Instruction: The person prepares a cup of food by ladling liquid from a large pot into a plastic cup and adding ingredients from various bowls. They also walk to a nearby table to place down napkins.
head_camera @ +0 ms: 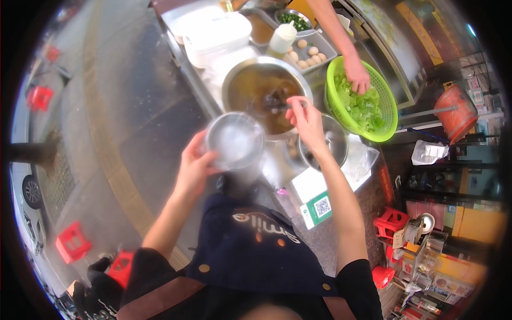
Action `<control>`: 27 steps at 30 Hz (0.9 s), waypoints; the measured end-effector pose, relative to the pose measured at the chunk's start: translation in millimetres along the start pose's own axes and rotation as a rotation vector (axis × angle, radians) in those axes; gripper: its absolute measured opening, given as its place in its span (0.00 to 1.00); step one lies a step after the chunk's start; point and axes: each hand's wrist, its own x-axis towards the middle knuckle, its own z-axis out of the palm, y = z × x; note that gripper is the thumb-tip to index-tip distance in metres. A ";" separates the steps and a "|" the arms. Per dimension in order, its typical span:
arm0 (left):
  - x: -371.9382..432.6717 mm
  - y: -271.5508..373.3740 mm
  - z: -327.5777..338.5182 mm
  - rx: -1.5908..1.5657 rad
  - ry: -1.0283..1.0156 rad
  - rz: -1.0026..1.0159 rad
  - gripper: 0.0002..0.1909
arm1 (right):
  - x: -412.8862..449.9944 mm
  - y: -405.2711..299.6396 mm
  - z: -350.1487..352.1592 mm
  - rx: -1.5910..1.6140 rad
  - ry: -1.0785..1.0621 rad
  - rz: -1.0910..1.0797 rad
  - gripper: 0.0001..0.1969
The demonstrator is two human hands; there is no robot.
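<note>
My left hand (pixel 196 162) grips a round metal bowl (pixel 235 141) by its left side; a clear plastic film seems to cover its rim. The bowl is beside the near left edge of a wide steel pot (pixel 244 86) of brown broth. Over the pot's right part, my right hand (pixel 306 116) has its fingers closed around the dark handle of a utensil, perhaps a ladle, whose far end is in the broth, blurred. Beneath my right forearm stands a smaller round metal pot (pixel 340 140) with dark contents, partly hidden.
Another person's hand (pixel 358 78) reaches into a green plastic colander (pixel 390 114) of lettuce. Beyond the pot are a squeeze bottle (pixel 283 38), a tray of eggs (pixel 330 52), chopped greens (pixel 294 20) and stacked white foam containers (pixel 218 36). A green card with a printed code (pixel 318 210) lies nearer me.
</note>
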 end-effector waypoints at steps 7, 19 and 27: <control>9.4 10.6 0.0 -0.023 0.000 -0.003 0.29 | -37.7 -6.8 -35.0 -0.098 0.330 -0.183 0.10; 51.9 -0.4 28.4 0.017 -0.065 -0.076 0.29 | -73.4 -56.2 -95.2 0.203 0.630 -0.097 0.12; 72.7 -6.5 45.9 -0.082 -0.112 -0.096 0.30 | -116.2 -46.4 -67.6 0.039 0.421 -0.417 0.10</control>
